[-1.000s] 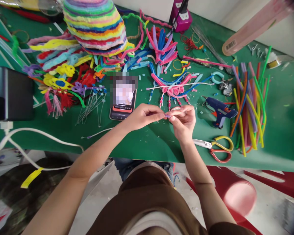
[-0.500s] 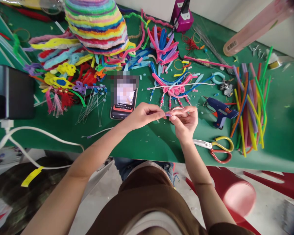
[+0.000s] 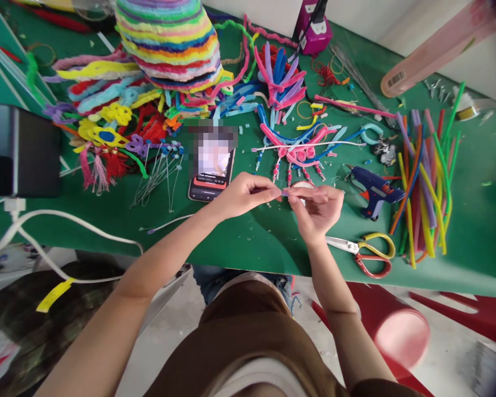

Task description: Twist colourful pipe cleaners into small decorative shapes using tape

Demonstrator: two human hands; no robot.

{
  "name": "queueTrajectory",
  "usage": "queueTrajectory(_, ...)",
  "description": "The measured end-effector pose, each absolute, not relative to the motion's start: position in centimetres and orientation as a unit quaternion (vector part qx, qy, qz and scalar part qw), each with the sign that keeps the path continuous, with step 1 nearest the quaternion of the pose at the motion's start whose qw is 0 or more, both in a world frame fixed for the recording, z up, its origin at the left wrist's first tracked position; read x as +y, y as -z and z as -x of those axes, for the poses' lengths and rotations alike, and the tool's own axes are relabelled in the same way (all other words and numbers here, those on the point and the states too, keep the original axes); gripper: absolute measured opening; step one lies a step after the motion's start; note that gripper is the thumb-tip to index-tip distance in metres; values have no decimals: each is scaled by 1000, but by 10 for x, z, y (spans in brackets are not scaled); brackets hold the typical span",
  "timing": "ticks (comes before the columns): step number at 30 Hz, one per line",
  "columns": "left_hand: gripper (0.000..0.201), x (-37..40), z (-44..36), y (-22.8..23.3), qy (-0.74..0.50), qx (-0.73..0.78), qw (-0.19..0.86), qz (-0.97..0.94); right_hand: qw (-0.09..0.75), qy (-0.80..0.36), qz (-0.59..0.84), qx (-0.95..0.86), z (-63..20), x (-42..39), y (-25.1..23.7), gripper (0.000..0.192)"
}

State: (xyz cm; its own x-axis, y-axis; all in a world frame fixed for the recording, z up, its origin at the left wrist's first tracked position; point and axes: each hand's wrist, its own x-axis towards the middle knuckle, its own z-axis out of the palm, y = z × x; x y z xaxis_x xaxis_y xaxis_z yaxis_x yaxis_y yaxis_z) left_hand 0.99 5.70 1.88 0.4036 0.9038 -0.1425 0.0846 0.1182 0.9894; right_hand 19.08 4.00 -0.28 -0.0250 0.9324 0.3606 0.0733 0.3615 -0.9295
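Forearms reach in from the near edge over the green felt-covered desk [image 3: 252,242], meeting at mid-desk. The left hand [image 3: 242,196] and right hand [image 3: 320,207], fingers closed in pinches, share a short purple fuzzy pipe-cleaner piece [image 3: 285,193] lying left to right between them, above the surface, near the red-and-yellow scissors [image 3: 366,253].
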Motion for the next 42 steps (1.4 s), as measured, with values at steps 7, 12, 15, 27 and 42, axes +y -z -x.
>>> queueTrajectory(7,49,58,-9,-19,-324,427,609,-585,551,-338,399,-651,-194,40,5,51)
queueTrajectory(12,46,55,-12,-20,-329,413,609,-592,589,-383,400,-589,-181,34,-2,50)
queueTrajectory(15,45,53,-14,-18,-343,420,598,-590,577,-408,441,-554,-178,32,-4,52)
queueTrajectory(27,36,49,-15,-19,-381,437,450,-679,506,-506,469,-518,-187,43,1,58)
queueTrajectory(42,31,51,-10,-27,-314,399,598,-620,501,-462,416,-602,-209,46,1,71)
